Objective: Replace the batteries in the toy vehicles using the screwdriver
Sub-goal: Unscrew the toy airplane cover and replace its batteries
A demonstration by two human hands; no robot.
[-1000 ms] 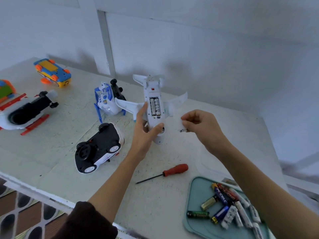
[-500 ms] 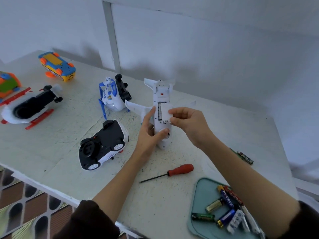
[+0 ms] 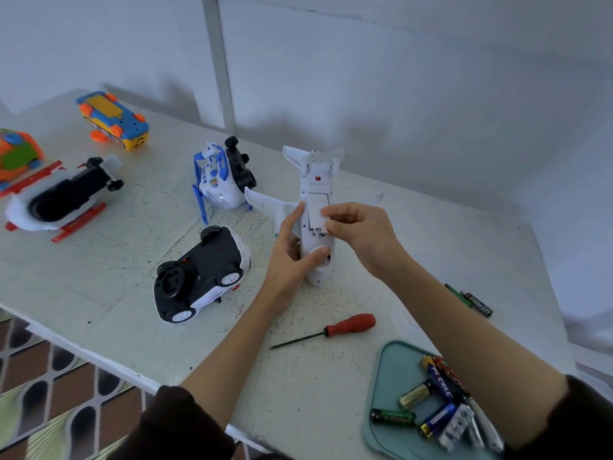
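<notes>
A white toy airplane (image 3: 316,180) lies belly-up in the middle of the table. My left hand (image 3: 292,254) grips its nose end, thumb over the front wheel. My right hand (image 3: 358,227) pinches the white battery cover (image 3: 316,210) and holds it over the battery compartment, hiding the batteries. A red-handled screwdriver (image 3: 348,326) lies on the table nearer to me. A teal tray (image 3: 391,370) at the front right holds several loose batteries (image 3: 431,406).
An upturned black-and-white car (image 3: 202,273), a blue-and-white toy (image 3: 219,177), a white helicopter with red skids (image 3: 56,200), a yellow-blue vehicle (image 3: 112,119) and an orange-green toy (image 3: 16,154) lie to the left. Two batteries (image 3: 471,300) lie at the right. The table's front edge is close.
My right hand brought the battery cover from beside the airplane onto its compartment; the batteries that showed there are now covered. My left hand kept its hold on the nose.
</notes>
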